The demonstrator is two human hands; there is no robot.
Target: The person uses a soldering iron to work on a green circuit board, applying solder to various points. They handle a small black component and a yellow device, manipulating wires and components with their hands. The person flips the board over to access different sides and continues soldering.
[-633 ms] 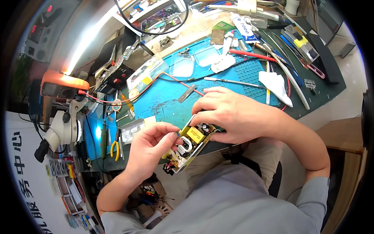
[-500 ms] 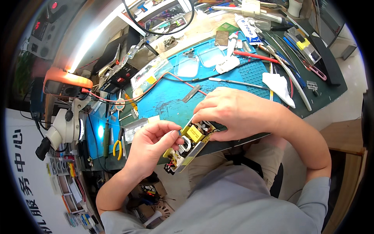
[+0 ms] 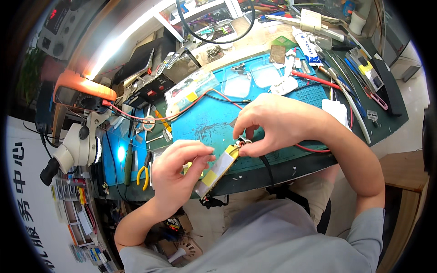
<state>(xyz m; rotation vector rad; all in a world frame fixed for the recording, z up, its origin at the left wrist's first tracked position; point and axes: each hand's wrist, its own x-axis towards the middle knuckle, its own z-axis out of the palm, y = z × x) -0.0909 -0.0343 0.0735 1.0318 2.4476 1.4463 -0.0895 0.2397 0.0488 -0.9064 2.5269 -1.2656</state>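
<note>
- The left hand (image 3: 175, 170) is curled around the lower end of a small circuit board (image 3: 219, 168), thumb and fingers closed on it from the side, so this hand holds the board up off the bench edge.
- The right hand (image 3: 273, 120) comes down on the board's upper end; its fingertips (image 3: 248, 148) are pinched narrow on something small at that end, too tiny to make out. Whether they grip a part or only press on it, I cannot tell.
- The board is long and thin, with a white and yellow face. Its long axis runs slantwise, from low beside the left palm up and away to just under the right fingertips.
- So the board lies between the two hands: to the right of the left hand, and below and to the left of the right hand. The right hand is nearer the end being worked on.
- A black cable (image 3: 266, 166) hangs down just beneath the right hand.
- Beyond both hands lies a blue mat (image 3: 205, 123) with a red wire (image 3: 200, 98) across it.
- Left of the left hand, near it, are yellow-handled pliers (image 3: 143, 170); farther out stands a microscope (image 3: 75, 150).
</note>
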